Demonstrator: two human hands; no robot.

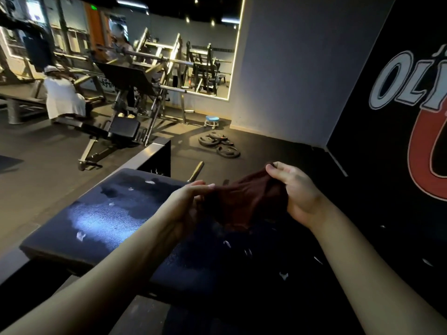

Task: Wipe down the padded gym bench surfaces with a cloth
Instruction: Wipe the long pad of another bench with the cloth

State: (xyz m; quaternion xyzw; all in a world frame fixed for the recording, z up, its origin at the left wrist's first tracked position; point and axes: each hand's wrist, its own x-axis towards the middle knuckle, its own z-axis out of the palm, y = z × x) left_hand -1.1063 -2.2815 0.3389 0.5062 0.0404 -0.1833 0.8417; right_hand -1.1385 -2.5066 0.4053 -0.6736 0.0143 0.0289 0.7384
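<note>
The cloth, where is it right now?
In the head view, the dark reddish-brown cloth is right of centre, pinched between the left hand and right hand, over the padded bench.

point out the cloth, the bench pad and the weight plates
cloth (244, 201) head view, bunched middle of the fabric
bench pad (96, 221) head view, shiny bare patch of its top
weight plates (228, 151) head view, face of the nearest plate

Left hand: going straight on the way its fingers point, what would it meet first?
The left hand pinches the dark red cloth, so that comes first; past it, probably the right hand, depth unclear.
</note>
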